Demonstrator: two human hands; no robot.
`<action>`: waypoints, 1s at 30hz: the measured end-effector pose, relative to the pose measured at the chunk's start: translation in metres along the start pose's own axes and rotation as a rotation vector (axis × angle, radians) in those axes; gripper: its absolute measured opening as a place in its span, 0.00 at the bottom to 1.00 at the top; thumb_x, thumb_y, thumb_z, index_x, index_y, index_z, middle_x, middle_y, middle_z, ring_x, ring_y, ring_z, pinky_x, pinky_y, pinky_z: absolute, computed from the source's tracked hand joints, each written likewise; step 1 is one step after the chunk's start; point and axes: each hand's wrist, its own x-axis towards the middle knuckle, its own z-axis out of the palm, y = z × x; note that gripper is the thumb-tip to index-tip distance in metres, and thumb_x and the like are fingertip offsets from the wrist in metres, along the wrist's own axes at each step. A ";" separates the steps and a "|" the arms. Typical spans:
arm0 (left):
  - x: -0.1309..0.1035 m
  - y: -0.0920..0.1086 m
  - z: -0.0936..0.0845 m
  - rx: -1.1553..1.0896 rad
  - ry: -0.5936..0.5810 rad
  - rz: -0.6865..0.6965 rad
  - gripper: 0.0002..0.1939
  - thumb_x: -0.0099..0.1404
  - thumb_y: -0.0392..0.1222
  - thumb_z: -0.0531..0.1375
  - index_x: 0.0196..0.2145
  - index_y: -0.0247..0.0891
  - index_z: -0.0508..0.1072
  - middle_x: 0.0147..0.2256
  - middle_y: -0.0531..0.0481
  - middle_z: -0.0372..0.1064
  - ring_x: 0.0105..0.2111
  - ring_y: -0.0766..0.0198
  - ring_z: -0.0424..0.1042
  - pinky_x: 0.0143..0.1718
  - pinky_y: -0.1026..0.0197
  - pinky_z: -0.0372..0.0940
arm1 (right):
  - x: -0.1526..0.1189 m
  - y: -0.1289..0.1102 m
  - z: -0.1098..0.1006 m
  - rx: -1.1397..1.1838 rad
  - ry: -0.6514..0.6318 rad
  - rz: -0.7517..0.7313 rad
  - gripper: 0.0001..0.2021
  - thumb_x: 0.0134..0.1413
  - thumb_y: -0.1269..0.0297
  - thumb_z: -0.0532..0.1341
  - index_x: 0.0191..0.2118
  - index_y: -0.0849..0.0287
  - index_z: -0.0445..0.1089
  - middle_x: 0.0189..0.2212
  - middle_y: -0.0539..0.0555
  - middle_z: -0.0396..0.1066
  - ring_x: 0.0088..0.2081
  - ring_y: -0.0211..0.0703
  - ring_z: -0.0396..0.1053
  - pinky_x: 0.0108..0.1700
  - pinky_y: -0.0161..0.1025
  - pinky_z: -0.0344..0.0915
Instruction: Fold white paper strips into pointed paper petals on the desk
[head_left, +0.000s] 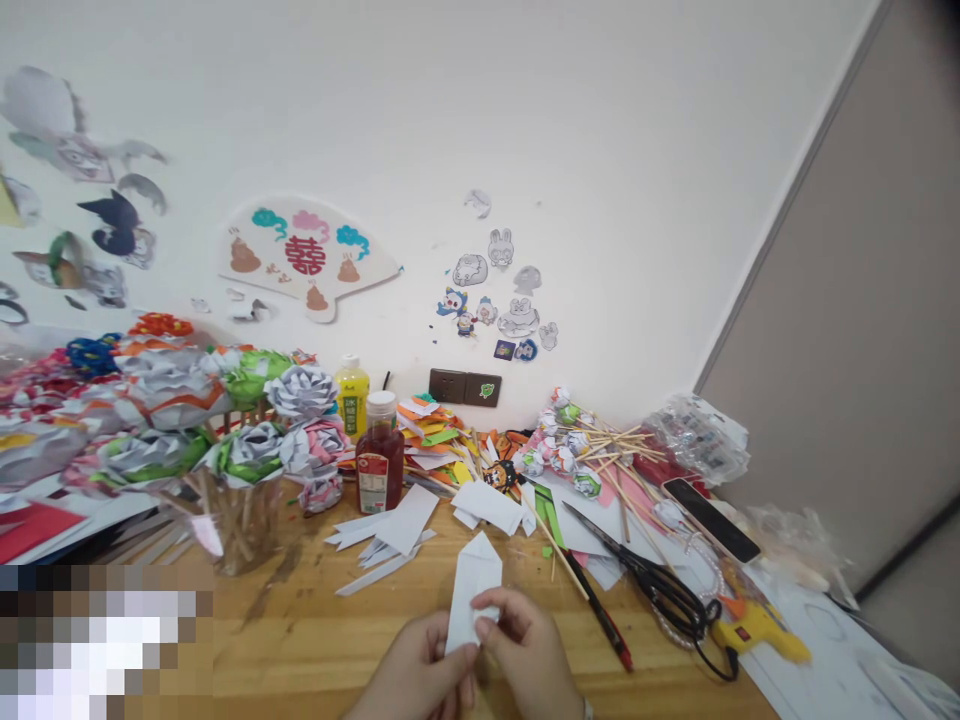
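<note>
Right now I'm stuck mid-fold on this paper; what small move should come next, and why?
Probably press the lower fold flat with the thumbs. Both hands, left hand and right hand, pinch the white paper at its bottom edge, its pointed tip stands up off the table, and the crease looks loose.

We see the bottle point(379, 455) behind the paper strips point(390, 540), and the scissors point(660, 580) right, left of the glue gun point(757, 630).

White folded paper point(474, 590) — pointed tip up, above the wooden table point(315, 640).
</note>
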 end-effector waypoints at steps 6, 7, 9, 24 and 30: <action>0.000 0.000 -0.001 -0.024 0.005 -0.028 0.29 0.42 0.69 0.59 0.26 0.38 0.61 0.13 0.59 0.65 0.08 0.74 0.56 0.10 0.70 0.49 | 0.003 0.000 -0.005 0.029 -0.041 0.014 0.23 0.43 0.46 0.63 0.39 0.59 0.76 0.33 0.59 0.75 0.34 0.51 0.70 0.40 0.45 0.65; 0.001 0.000 -0.001 -0.025 0.013 -0.036 0.30 0.41 0.69 0.59 0.26 0.39 0.61 0.13 0.59 0.64 0.08 0.74 0.56 0.10 0.70 0.49 | 0.004 0.000 -0.007 0.038 -0.045 0.012 0.23 0.44 0.45 0.63 0.40 0.59 0.76 0.35 0.59 0.75 0.37 0.52 0.69 0.42 0.46 0.64; 0.001 0.000 -0.001 -0.027 0.032 -0.044 0.30 0.40 0.70 0.58 0.25 0.39 0.60 0.13 0.59 0.64 0.08 0.74 0.56 0.10 0.70 0.49 | 0.005 0.000 -0.008 0.069 -0.062 0.011 0.22 0.45 0.47 0.63 0.41 0.59 0.75 0.37 0.59 0.74 0.40 0.53 0.69 0.45 0.47 0.62; 0.006 -0.012 -0.002 -0.025 0.039 0.042 0.31 0.42 0.72 0.56 0.27 0.40 0.59 0.15 0.60 0.62 0.10 0.71 0.59 0.10 0.69 0.50 | 0.004 0.003 -0.001 0.163 -0.134 -0.053 0.17 0.46 0.59 0.63 0.43 0.58 0.64 0.23 0.48 0.65 0.26 0.41 0.65 0.30 0.36 0.61; 0.003 -0.015 -0.006 0.217 0.093 0.090 0.12 0.50 0.52 0.54 0.23 0.41 0.59 0.15 0.60 0.55 0.15 0.69 0.56 0.16 0.67 0.53 | 0.007 -0.011 -0.029 -0.243 0.162 -0.413 0.12 0.57 0.63 0.55 0.47 0.56 0.63 0.44 0.58 0.67 0.45 0.49 0.65 0.48 0.45 0.61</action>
